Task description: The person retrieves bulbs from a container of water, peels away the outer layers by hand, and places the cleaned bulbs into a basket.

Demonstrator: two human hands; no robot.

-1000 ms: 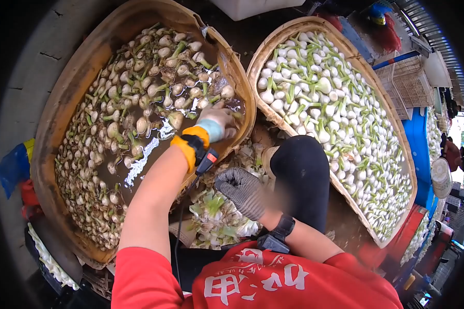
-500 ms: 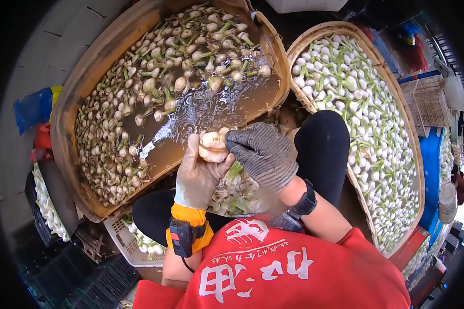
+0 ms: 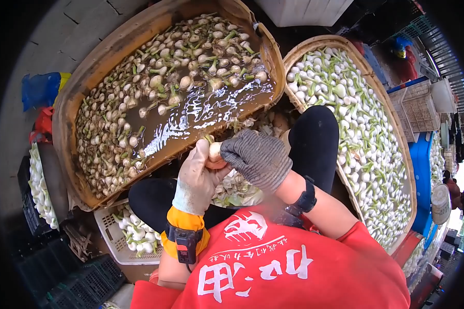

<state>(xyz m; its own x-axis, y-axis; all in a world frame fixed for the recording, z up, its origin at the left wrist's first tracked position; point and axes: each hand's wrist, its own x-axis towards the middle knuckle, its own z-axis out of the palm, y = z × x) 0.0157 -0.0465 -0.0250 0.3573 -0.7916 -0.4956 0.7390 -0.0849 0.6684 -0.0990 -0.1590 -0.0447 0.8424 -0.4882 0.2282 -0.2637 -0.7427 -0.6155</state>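
Note:
My left hand (image 3: 198, 175), in a pale glove, is closed around a whitish bulb (image 3: 215, 151) in front of my lap. Against the bulb's right side press the fingers of my right hand (image 3: 258, 158), which wears a grey striped glove; the fingertips are partly hidden. Beyond my hands stands a brown tub (image 3: 67, 118) of murky water with many unpeeled bulbs. To the right, a second tub (image 3: 408, 170) holds clean white bulbs with green stems. Loose peelings (image 3: 237, 191) lie below my hands.
A white basket (image 3: 119, 253) of bulbs is at the lower left, near dark crates (image 3: 90, 283). A white container (image 3: 304, 11) stands at the top. Wicker baskets (image 3: 416, 108) and a blue tub (image 3: 420, 180) are at the right. A person is partly visible at the far right.
My left hand has come back from the water tub to my lap with bulbs, and my right hand has joined it. Since the middle frame, both hands have shifted slightly downward with the bulb.

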